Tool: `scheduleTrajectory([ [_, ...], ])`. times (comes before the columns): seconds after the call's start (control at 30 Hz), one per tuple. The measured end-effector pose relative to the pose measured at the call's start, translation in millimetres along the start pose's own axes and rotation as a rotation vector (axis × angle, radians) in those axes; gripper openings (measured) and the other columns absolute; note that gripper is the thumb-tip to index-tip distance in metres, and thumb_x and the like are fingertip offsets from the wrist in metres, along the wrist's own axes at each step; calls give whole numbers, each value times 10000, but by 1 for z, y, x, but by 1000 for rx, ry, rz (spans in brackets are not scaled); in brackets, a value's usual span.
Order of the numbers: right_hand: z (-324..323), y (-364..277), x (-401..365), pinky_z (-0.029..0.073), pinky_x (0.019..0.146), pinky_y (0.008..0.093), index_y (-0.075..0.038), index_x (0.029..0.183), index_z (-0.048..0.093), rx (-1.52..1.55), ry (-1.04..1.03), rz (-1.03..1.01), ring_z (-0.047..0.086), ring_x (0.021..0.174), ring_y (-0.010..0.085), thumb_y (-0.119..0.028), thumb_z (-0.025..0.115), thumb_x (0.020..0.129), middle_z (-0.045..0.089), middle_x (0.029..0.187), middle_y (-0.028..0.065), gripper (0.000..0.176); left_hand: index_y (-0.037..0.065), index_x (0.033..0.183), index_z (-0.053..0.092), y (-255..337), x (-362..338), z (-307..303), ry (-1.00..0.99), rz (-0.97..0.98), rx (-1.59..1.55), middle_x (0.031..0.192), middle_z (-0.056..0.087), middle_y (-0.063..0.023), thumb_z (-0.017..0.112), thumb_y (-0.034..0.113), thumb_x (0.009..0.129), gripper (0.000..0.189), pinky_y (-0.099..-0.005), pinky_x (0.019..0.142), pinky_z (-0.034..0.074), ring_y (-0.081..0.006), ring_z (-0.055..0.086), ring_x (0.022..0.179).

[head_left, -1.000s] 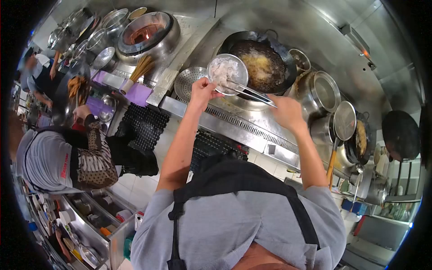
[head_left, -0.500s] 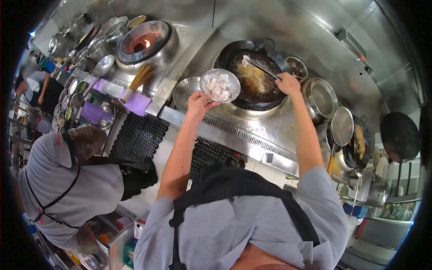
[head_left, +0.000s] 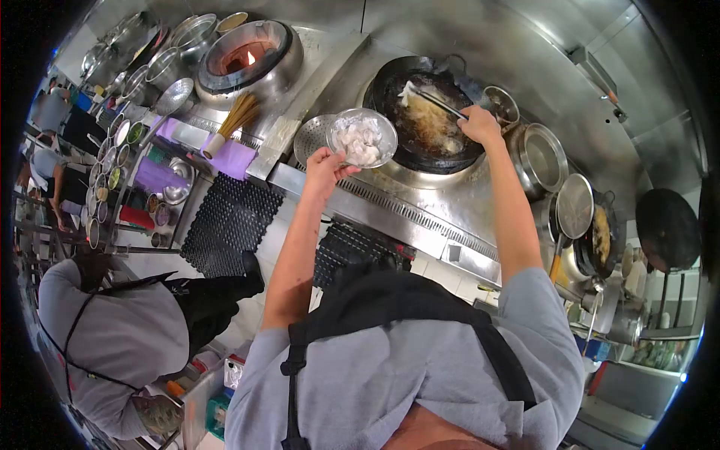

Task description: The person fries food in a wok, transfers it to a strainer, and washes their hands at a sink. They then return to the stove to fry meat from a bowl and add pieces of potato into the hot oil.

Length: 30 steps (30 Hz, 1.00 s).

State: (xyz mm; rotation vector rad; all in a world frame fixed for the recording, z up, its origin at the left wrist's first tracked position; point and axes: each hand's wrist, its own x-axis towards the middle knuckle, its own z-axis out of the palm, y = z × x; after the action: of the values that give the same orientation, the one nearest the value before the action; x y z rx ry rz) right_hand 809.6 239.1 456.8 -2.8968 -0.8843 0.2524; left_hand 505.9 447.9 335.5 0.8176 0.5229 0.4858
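My left hand grips the near rim of a metal bowl. Inside lie white, flour-coated pieces. The bowl hangs just left of a black wok, partly over a perforated strainer. Above the wok's right side, my right hand is closed around a long thin utensil that slants left across the wok. At its far end is a white piece; I cannot make out how the tip holds it. Bubbling golden oil fills the wok's middle.
Left of the wok are a bamboo brush and a burner with flame. Metal pots, a mesh strainer and another wok stand to the right. A co-worker bends close on my left.
The bowl has shifted slightly left. My right hand and the utensil have moved a little, with the white piece still above the wok. The co-worker has leaned lower and left.
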Motion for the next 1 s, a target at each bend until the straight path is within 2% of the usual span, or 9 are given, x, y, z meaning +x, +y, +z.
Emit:
scheduleTrajectory([
  [0.13,3,-9,-39,478,922,432,-147,1162,661,-49,79,37,613,1064,338,-295,645,808,663,1109,157,385,37,721,454,4,-2,-2,-20,-4,8,881,616,-149,567,23,895,208,-380,663,625,-281,674,742],
  [0.23,-21,-18,-88,489,893,447,-149,1145,668,14,147,-58,634,1006,355,-259,636,810,670,1064,177,354,30,740,467,0,-1,-5,-59,30,11,884,618,-149,563,22,894,182,-366,660,623,-288,681,774],
  [0.33,-29,-26,-137,498,866,446,-154,1137,673,54,114,-358,641,964,355,-244,639,810,678,1012,176,340,15,773,489,2,-1,-1,-79,76,90,902,625,-158,565,26,893,142,-353,661,621,-280,683,769],
  [0.43,-18,-48,-156,496,852,450,-164,1155,668,-139,-24,-320,643,943,351,-233,632,820,681,985,172,344,-2,801,504,7,2,6,-101,96,209,926,635,-177,559,26,892,110,-349,665,619,-274,686,790],
  [0.67,-41,-30,-167,479,837,451,-123,1118,681,14,149,-236,625,950,373,-226,624,819,683,973,166,321,-24,813,515,3,17,1,-31,94,95,918,634,-174,549,6,878,79,-366,652,623,-285,684,789],
  [0.73,-43,-16,-162,483,848,447,-143,1135,678,84,181,-243,633,948,367,-235,616,826,678,991,178,329,-33,782,509,-1,20,-2,9,93,57,876,613,-164,552,-26,858,87,-374,606,631,-296,679,733],
  [0.77,-44,-9,-156,486,853,445,-153,1144,676,119,198,-250,637,947,364,-240,612,830,676,1000,183,333,-25,790,511,-3,22,-5,3,82,57,902,621,-172,557,-16,863,86,-378,628,628,-297,680,761],
  [0.83,-37,8,-138,489,842,440,-146,1132,681,145,170,-210,640,941,363,-254,620,822,678,983,184,334,-10,805,517,-6,22,-12,-12,59,62,953,637,-190,567,6,872,85,-385,670,623,-301,682,817],
  [1.0,1,22,-87,493,851,439,-126,1121,679,126,-86,-158,642,956,360,-258,653,791,683,962,184,356,-9,763,491,-8,14,0,1,54,0,875,609,-167,558,-25,864,121,-383,620,632,-314,681,744],
])
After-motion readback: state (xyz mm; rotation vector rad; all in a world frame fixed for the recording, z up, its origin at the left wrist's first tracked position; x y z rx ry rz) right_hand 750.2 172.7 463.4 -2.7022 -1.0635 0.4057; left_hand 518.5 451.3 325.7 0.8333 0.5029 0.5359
